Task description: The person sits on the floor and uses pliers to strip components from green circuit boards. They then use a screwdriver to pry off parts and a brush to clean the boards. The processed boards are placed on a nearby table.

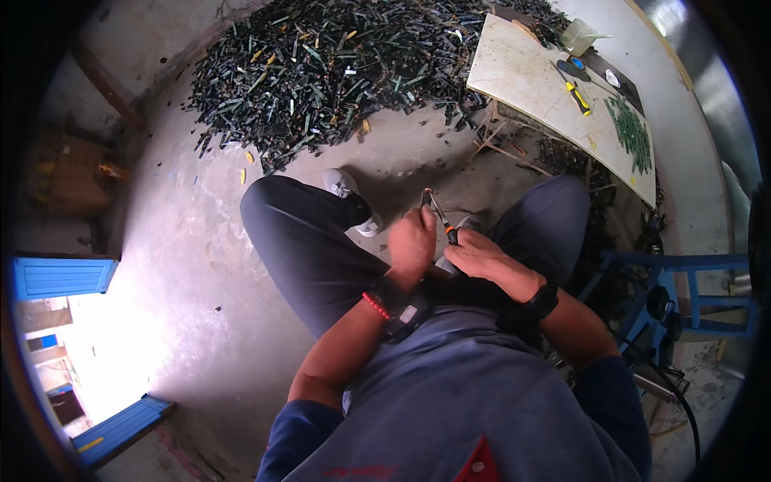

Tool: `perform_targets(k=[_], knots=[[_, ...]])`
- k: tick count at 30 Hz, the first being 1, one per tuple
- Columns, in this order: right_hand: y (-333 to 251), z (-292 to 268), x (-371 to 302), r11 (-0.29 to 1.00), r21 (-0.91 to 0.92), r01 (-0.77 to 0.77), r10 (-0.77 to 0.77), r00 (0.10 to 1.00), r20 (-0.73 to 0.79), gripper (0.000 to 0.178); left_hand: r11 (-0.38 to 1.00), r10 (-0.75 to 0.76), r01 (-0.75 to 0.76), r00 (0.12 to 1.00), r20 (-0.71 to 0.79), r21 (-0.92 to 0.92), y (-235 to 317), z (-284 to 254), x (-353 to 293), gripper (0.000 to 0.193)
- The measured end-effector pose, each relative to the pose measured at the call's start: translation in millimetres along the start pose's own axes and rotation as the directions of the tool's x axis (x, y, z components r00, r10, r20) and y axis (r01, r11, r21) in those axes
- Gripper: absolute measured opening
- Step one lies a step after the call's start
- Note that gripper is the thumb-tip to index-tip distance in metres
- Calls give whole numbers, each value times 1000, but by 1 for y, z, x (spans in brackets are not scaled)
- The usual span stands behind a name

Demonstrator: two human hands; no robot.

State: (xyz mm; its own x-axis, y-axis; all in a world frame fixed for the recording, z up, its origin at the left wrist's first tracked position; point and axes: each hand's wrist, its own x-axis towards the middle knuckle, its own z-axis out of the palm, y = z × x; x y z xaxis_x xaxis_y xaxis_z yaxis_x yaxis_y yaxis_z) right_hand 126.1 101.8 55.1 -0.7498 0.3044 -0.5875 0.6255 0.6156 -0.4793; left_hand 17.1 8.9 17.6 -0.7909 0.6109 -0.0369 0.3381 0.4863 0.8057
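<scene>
I sit with both hands between my knees. My right hand (479, 255) is closed around the black and orange handle of a screwdriver (451, 234). Its thin metal shaft points up and left, toward my other hand. Closed fingers on my left hand (414, 241) grip a small dark piece (426, 193) with a coppery end, which sticks out beyond the fingertips. The shaft's tip lies at or beside this piece; contact is too small to make out. Most of the piece is hidden by my fingers.
A large heap of dark and green strips (321, 76) covers the floor ahead. At the right, a pale board (526, 72) carries a yellow-black screwdriver (577, 98), green strips (629, 132) and a clear container (578, 37). A blue stool (683, 289) stands beside me; blue doors (64, 277) are left.
</scene>
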Motion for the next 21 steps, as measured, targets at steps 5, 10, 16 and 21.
perform_targets(k=[5, 10, 16, 21], knots=[[-20, -17, -7, 990, 101, -102, 96, 994, 56, 39, 998, 27, -27, 1000, -7, 49, -2, 0, 1, 37], [-6, -6, 7, 995, 61, -73, 73, 997, 9, 41, 999, 22, -21, 1000, -21, 32, -2, 0, 1, 37], [-16, -11, 4, 997, 70, -11, 10, 1000, 14, 34, 1000, -2, 2, 1000, -9, 5, -5, -1, 0, 39], [-8, 4, 11, 989, 127, 72, -65, 996, -58, 26, 999, -12, 11, 1000, -7, -45, -8, -2, -1, 38]])
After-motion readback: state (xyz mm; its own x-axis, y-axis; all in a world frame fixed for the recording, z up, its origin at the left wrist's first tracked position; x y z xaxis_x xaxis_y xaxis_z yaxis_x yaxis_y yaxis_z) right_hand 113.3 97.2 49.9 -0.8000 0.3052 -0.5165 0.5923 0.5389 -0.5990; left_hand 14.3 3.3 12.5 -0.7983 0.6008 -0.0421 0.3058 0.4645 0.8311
